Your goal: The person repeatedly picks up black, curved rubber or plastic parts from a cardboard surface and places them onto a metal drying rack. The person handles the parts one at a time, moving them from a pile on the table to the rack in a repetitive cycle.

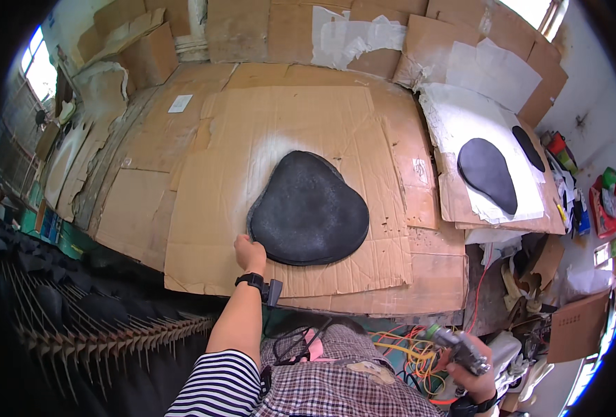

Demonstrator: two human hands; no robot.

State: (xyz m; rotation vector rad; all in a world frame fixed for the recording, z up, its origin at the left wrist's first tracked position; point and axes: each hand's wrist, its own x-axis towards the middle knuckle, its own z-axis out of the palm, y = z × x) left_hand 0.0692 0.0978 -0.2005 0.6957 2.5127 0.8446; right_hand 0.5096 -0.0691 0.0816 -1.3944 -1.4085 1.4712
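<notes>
A black, rounded-triangular seat pad point(309, 212) lies on a flat sheet of cardboard point(217, 181) on the bench before me. My left hand point(249, 254) is closed at the pad's near left edge, with the fingertips hidden against the rim. A black strap with a small dark device is around my left wrist. Low on the right, away from the bench, my right hand point(471, 381) grips a metal spray gun point(463, 352) with a green part at its front end. Part of the grip is hidden by the fingers.
Two black shaped pads lie on a white-covered board at right, the larger point(487, 174) nearer. Coloured hoses and cables point(416, 354) hang at lower right beside clutter. At lower left stands a rack point(113, 333) with many thin prongs and dark pieces. Cardboard walls point(252, 31) back the bench.
</notes>
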